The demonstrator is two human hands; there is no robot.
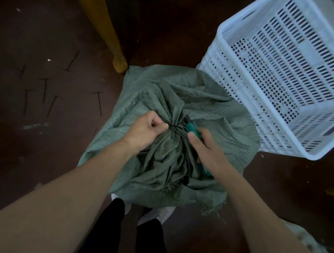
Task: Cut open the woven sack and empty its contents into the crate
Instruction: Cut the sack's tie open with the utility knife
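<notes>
At frame centre the left hand (148, 131) is pinching the tied neck (175, 127) of the green woven sack (204, 107) while the right hand (207, 150) is gripping a teal-handled cutter (191, 128) beside it — the cutting step, seemingly, needing that neck severed before tipping into the upper-right crate (223, 74).

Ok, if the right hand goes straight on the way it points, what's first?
Probably the tied sack neck; the right hand aims its teal-handled tool at it, though depth is unclear.
</notes>
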